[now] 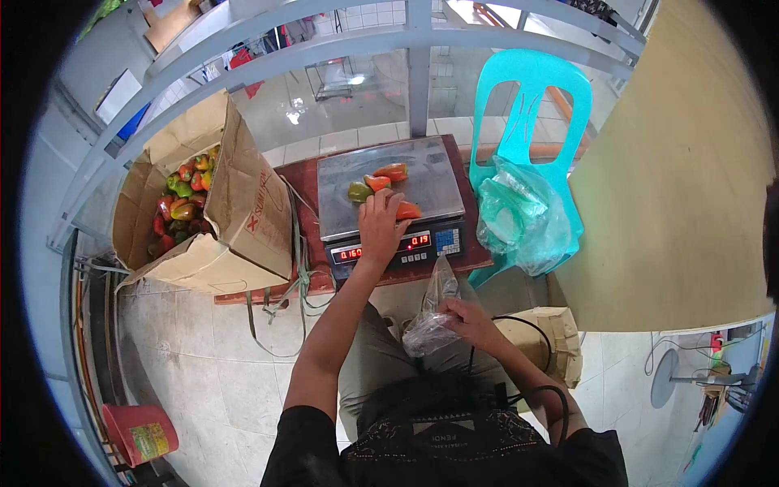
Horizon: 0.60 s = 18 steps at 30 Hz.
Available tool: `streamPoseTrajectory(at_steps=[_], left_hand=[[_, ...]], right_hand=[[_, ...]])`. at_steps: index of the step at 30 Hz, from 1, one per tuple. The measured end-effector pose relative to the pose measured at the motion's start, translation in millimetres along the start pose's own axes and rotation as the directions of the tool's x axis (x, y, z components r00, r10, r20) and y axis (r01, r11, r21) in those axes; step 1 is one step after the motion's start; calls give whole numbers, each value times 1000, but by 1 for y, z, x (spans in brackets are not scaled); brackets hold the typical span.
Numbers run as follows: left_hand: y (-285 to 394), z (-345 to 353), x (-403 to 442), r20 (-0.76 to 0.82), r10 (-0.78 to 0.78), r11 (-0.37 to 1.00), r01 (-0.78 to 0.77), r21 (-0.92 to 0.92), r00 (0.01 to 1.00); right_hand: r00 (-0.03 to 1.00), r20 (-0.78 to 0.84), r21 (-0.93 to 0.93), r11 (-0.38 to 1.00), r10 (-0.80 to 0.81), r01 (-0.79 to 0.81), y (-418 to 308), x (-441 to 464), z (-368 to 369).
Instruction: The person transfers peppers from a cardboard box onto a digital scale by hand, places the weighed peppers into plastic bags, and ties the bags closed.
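My left hand (381, 223) is over the front of the metal scale (438, 174), its fingers closed around an orange bell pepper (408, 211). Just beyond the fingertips lie a green pepper (359, 191) and two orange-red peppers (394, 171) on the weighing plate. Red digits glow on the scale's display (419, 241). Above my lap, my right hand (472, 323) grips a clear plastic bag (438, 296), which hangs crumpled with one corner pointing up toward the scale.
A cardboard box (256, 211) full of red, green and yellow peppers (185, 199) stands open at left. On the turquoise chair (531, 77) at right rests a bundle of plastic bags (519, 215). Metal railing (418, 73) runs behind the scale. A red bin (138, 434) sits lower left.
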<state>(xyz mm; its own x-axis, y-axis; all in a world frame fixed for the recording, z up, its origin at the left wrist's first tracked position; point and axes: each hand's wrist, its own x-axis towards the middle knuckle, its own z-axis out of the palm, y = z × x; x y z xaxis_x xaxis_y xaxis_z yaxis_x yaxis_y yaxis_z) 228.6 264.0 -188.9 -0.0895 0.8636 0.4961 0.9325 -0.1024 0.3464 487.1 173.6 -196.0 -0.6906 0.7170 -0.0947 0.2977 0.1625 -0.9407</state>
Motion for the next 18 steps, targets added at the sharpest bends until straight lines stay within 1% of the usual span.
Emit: streamPoseTrajectory(at_steps=[2, 5, 7, 11, 14, 17, 18], left_hand=[[2, -2, -1, 6, 9, 1000, -9, -2, 1000], [0, -1, -2, -5, 24, 1000, -24, 4, 1000], [-3, 4, -1, -9, 22, 1000, -22, 16, 1000], [-9, 13, 1, 25, 56, 995, -58, 84, 998], [-13, 14, 6, 47, 73, 989, -79, 124, 996], [-17, 19, 8, 73, 77, 980, -89, 179, 994], [-16, 17, 8, 85, 64, 979, -79, 188, 994]], right_hand=[[999, 2, -40, 998, -40, 40, -6, 2, 0], [999, 17, -13, 1000, 26, -26, -16, 0, -2], [1000, 18, -8, 1000, 13, -13, -16, 1, -1], [999, 29, -23, 999, -22, 23, -14, 2, -3], [999, 3, -11, 999, -42, 42, -15, 3, 0], [1000, 16, 6, 1000, -10, 9, -16, 5, 4], [999, 29, -2, 1000, -27, 27, -17, 6, 4]])
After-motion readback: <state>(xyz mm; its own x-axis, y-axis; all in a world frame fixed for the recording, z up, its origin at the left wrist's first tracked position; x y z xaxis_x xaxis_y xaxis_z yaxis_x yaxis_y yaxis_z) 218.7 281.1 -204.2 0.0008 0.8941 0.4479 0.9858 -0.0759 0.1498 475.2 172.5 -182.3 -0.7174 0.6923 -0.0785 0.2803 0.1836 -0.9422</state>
